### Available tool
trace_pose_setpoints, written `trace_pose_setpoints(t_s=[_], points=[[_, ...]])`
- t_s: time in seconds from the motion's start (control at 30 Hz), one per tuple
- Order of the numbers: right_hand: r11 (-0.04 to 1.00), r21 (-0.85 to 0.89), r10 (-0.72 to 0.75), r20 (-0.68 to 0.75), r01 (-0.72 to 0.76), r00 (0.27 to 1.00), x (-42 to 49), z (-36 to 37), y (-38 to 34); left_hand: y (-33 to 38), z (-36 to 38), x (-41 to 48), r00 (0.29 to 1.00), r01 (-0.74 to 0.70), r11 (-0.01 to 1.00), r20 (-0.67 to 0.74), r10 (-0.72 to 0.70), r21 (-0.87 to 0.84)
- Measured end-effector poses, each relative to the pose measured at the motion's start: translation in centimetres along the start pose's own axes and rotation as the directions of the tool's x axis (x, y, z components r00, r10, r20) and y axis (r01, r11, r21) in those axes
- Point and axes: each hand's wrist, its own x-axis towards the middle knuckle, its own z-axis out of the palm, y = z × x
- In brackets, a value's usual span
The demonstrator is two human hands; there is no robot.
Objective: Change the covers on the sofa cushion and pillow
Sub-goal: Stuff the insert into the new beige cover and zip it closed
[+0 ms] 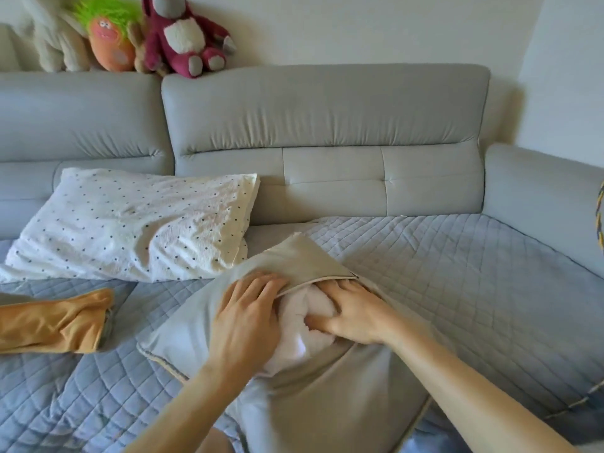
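Observation:
A grey-beige cushion cover (192, 325) lies on the sofa seat in front of me, its opening gaping at the top. White cushion filling (302, 322) bulges out of that opening. My left hand (248, 317) lies on the cover with its fingertips at the edge of the opening. My right hand (351, 313) grips the white filling, fingers partly tucked under the cover's zipper edge. A white pillow with small dark dots (130, 223) rests against the backrest at the left. A crumpled golden-orange cover (55, 325) lies at the far left.
The seat carries a blue quilted throw (457, 282). The grey sofa backrest (327, 119) runs behind, an armrest (542, 191) at the right. Plush toys (183, 37) sit on top of the backrest at the upper left.

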Motion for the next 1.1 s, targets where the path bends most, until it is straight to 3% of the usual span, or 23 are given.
trace_pose_setpoints(t_s=[0.1, 0.17, 0.27, 0.33, 0.37, 0.43, 0.47, 0.6, 0.7, 0.77, 0.83, 0.9, 1.0, 1.03, 1.1], points=[[0.939, 0.341, -0.057, 0.038, 0.041, 0.998, -2.2, -2.9, 0.0, 0.3, 0.0, -3.8, 0.979, 0.178, 0.982, -0.086, -0.183, -0.063], [0.904, 0.425, 0.021, -0.139, 0.040, 0.990, -2.7, -4.1, 0.4, 1.1, 0.1, -5.3, 0.975, 0.201, 0.979, -0.087, -0.204, -0.039], [0.996, 0.005, 0.087, -0.420, -0.094, 0.903, -1.8, -3.2, 0.4, 1.7, 0.4, -5.8, 0.937, 0.344, 0.932, -0.028, -0.349, -0.110], [0.978, -0.123, 0.105, -0.421, -0.171, 0.901, -0.2, -1.7, 0.8, 1.3, 0.1, -4.9, 0.860, 0.511, 0.843, 0.094, -0.502, -0.172], [0.978, -0.054, 0.170, -0.334, -0.199, 0.927, 0.5, -1.5, 1.2, 1.0, 0.0, -4.4, 0.839, 0.543, 0.823, 0.154, -0.522, -0.165], [0.939, 0.238, 0.272, -0.070, -0.248, 0.960, 1.9, -1.6, 2.0, 0.1, 0.0, -3.8, 0.877, 0.473, 0.867, 0.179, -0.445, -0.159], [0.913, 0.311, 0.280, -0.008, -0.264, 0.960, 2.2, -1.6, 2.4, -0.4, -0.3, -3.4, 0.905, 0.420, 0.889, 0.163, -0.393, -0.185], [0.934, 0.225, 0.329, -0.252, -0.276, 0.910, 2.3, -1.3, 3.1, -2.1, -2.1, 0.7, 0.956, 0.287, 0.896, 0.041, -0.290, -0.340], [0.906, 0.317, 0.399, -0.425, -0.280, 0.813, 1.3, -3.9, 3.1, -1.2, -3.6, 6.9, 0.989, 0.062, 0.940, -0.110, -0.104, -0.334], [0.870, 0.401, 0.470, -0.496, -0.287, 0.730, 1.0, -6.7, 4.3, 0.9, -4.2, 11.7, 0.990, -0.045, 0.953, -0.139, 0.003, -0.298], [0.835, 0.437, 0.533, -0.494, -0.333, 0.687, 0.7, -8.8, 6.3, 3.1, -3.5, 15.7, 0.998, -0.032, 0.955, -0.054, 0.017, -0.294], [0.791, 0.397, 0.609, -0.446, -0.465, 0.655, 0.1, -8.8, 8.9, 3.8, -0.8, 17.8, 0.989, 0.083, 0.952, 0.140, -0.043, -0.296], [0.683, 0.242, 0.730, -0.244, -0.689, 0.638, -1.9, -5.0, 14.0, 3.8, 5.5, 14.4, 0.882, 0.194, 0.939, 0.470, -0.041, -0.282], [0.645, 0.229, 0.764, -0.184, -0.729, 0.618, -2.6, -3.9, 15.5, 3.9, 7.0, 12.5, 0.865, 0.235, 0.905, 0.501, -0.029, -0.354], [0.636, 0.266, 0.772, -0.196, -0.725, 0.605, -3.7, -3.5, 16.6, 4.0, 8.3, 10.0, 0.897, 0.268, 0.837, 0.441, -0.036, -0.477]])
